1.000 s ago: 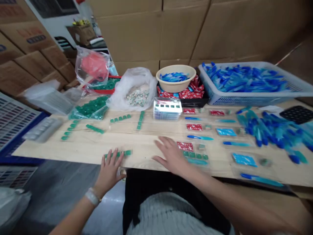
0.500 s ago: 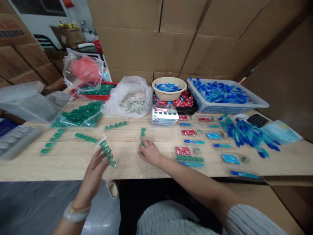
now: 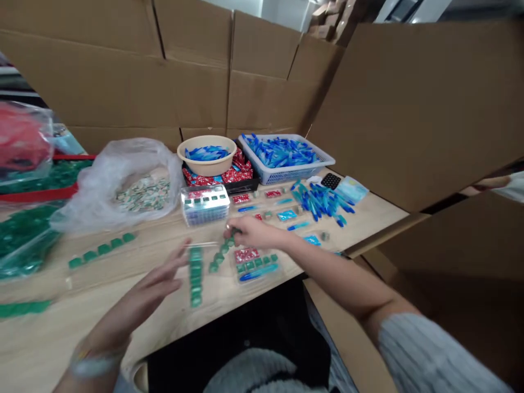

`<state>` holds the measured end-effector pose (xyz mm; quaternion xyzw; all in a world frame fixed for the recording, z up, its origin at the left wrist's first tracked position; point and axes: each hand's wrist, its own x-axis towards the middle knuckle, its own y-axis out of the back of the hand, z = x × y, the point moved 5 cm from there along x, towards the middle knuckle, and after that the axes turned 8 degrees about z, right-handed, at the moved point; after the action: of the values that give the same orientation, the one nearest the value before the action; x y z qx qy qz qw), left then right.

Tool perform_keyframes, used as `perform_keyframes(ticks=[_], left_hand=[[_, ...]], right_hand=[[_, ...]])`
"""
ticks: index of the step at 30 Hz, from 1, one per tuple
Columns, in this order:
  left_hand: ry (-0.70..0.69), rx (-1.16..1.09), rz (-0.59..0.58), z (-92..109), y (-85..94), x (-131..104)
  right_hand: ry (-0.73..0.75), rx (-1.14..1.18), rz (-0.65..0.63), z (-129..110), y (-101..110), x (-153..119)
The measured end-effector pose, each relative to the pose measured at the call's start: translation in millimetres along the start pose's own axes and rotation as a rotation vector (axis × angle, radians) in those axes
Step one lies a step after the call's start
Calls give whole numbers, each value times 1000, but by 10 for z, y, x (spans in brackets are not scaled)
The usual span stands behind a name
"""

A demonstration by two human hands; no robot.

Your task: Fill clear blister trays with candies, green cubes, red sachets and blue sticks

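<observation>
Far left: red bag (image 3: pixel 20 139) and green tile heap (image 3: pixel 22 240) are cut off by frame edge; contents blurred.
Loose rows: short green tile row (image 3: pixel 101 249) is laid on table (image 3: pixel 123 284), well apart from hands; another strip (image 3: pixel 22 308) is seen at left edge, partly cropped.
Clear bag (image 3: pixel 123 180): pale mixed bits inside, too small to make out.
Left hand (image 3: pixel 141 297): motion-blurred, fingers spread apart, nothing clamped; fingertips are held just beside green tile strip (image 3: pixel 196 275), contact can't be told.
Tile strip: lies on table near front edge, betw. the hands.
Right hand (image 3: pixel 251 232): fingers closed on top end of second tile strip (image 3: pixel 221 254); grip pt. partly hidden by knuckles.
Pack stack (image 3: pixel 204 204): clear, just behind rt. hand.
Filled tray (image 3: pixel 254 265): red packet, green tiles, blue pen inside; near rt. wrist.
Far right: bowl (image 3: pixel 207 155) and basket (image 3: pixel 286 158) w/ blue pens; detail indistinct.
</observation>
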<state>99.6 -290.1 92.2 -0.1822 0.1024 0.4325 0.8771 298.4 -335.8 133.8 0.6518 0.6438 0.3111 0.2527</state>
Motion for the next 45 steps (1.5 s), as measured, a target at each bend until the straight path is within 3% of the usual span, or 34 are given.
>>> perform_keyframes(ticks=[2, 3, 5, 8, 11, 13, 14, 18, 20, 22, 24, 28, 35, 38, 42, 45], left_hand=[[-16, 220, -231, 91, -443, 294], [-14, 203, -282, 101, -607, 438], [-13, 28, -265, 60, -840, 680], [2, -289, -145, -155, -1094, 862], [142, -464, -109, -451, -1347, 895], [252, -505, -62, -596, -1405, 904], [287, -507, -29, -639, -1385, 913], [325, -454, 57, -680, -1154, 955], [336, -413, 66, -689, -1057, 958], [340, -371, 82, -709, -992, 947], [344, -356, 114, -734, -942, 937], [362, -445, 141, -788, -858, 959], [397, -542, -9, -906, -825, 1065], [383, -553, -39, -925, -841, 1101], [383, -540, -19, -896, -811, 1088], [353, -486, 43, -812, -770, 1031]], right_hand=[[85, 59, -62, 41, 340, 203], [104, 96, -12, 99, 495, 265], [57, 205, 187, 312, 703, 227], [-211, 466, 436, 831, 588, -205], [-495, 771, 437, 1387, 260, -654], [-566, 805, 403, 1714, 277, -735], [-573, 786, 328, 1859, 340, -690], [-592, 548, -152, 2328, 611, -254], [-544, 321, -162, 2465, 712, -19], [-455, 142, -71, 2499, 739, 139], [-369, 111, -29, 2473, 680, 187], [-329, 291, -90, 2463, 531, 161], [-334, 278, -217, 2366, 370, 388], [-269, 52, -177, 2222, 268, 398], [-143, -480, 120, 1989, 229, 201], [-94, -734, 202, 1886, 185, 30]])
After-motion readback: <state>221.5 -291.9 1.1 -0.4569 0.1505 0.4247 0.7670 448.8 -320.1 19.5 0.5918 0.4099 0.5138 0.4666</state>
